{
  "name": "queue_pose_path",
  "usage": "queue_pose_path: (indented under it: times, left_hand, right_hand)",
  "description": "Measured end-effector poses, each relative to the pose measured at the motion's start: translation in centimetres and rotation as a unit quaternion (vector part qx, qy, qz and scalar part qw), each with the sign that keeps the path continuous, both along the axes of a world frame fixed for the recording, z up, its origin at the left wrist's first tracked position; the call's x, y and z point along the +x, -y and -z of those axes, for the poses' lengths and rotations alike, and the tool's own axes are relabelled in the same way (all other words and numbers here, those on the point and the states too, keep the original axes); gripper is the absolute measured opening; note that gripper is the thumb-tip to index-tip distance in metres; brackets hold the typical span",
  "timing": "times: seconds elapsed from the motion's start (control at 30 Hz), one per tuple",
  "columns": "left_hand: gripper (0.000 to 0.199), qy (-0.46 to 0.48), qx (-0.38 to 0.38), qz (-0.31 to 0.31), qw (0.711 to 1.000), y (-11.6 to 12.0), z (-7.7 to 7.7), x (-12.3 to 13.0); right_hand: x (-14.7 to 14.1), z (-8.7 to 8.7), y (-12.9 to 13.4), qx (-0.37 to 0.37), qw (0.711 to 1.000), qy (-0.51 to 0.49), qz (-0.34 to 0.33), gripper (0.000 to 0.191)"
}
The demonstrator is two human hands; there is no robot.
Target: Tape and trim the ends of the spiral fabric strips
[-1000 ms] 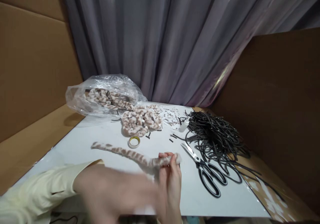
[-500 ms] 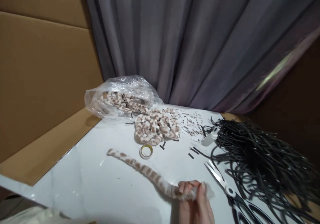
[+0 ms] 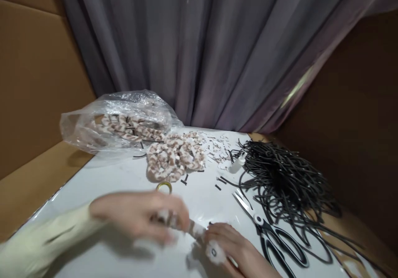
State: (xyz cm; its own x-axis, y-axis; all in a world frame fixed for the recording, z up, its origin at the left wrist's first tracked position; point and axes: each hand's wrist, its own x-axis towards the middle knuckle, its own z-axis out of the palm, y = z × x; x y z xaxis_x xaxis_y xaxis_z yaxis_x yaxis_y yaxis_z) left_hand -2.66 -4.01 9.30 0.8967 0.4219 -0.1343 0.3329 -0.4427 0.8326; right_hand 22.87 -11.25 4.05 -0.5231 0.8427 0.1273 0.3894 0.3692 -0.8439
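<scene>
A fuzzy brown-and-white strip (image 3: 196, 229) runs between my two hands over the white table. My right hand (image 3: 231, 242) is wrapped round its near end, where a white tuft with a small dark ring shows. My left hand (image 3: 143, 213), smeared by motion, is curled round the strip's other part, its thumb below. A roll of tape (image 3: 164, 187) lies just behind my left hand, partly hidden by it. Scissors (image 3: 258, 219) with black handles rest to the right of my right hand, blades pointing away.
At the back, a clear plastic bag (image 3: 124, 104) holds more fuzzy strips. Beside it sits a pile of fuzzy loops (image 3: 174, 155). Small scraps (image 3: 217, 145), a white bottle (image 3: 238, 163) and a heap of black cords (image 3: 286, 178) are to the right. Cardboard (image 3: 34, 83) stands at the left.
My left hand has come into view from the left and closed round the strip. The strip's far end no longer shows. The view has shifted, so the table items appear further left.
</scene>
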Motion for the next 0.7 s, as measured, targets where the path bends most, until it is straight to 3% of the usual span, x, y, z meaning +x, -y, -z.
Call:
queue_pose_path:
  times: [0.1, 0.17, 0.3, 0.43, 0.57, 0.7]
  left_hand:
    - [0.029, -0.039, 0.137, -0.074, 0.987, -7.7, 0.6, 3.4]
    - [0.027, -0.119, 0.249, -0.112, 0.955, -12.4, 1.9, 6.4]
    - [0.039, -0.151, 0.312, -0.112, 0.931, -18.2, 5.3, 12.2]
    - [0.054, -0.191, 0.335, -0.076, 0.919, -19.8, 8.5, 15.6]
    - [0.051, -0.225, 0.374, -0.075, 0.897, -19.8, 10.4, 17.0]
    - [0.039, -0.236, 0.422, -0.081, 0.872, -19.5, 10.6, 17.5]
  right_hand:
    - [-0.1, -1.0, -2.2, 0.008, 0.996, 0.031, -0.083, 0.019]
    - [-0.5, -0.9, -3.6, -0.034, 0.987, 0.012, -0.157, 0.016]
    - [-1.3, 0.9, -5.2, -0.221, 0.951, 0.006, -0.214, 0.032]
    - [-1.8, 3.5, -5.5, -0.388, 0.884, -0.047, -0.255, 0.042]
    - [-2.2, 5.2, -5.5, -0.422, 0.875, -0.083, -0.223, 0.038]
    - [-2.6, 5.3, -5.5, -0.439, 0.866, -0.091, -0.221, 0.034]
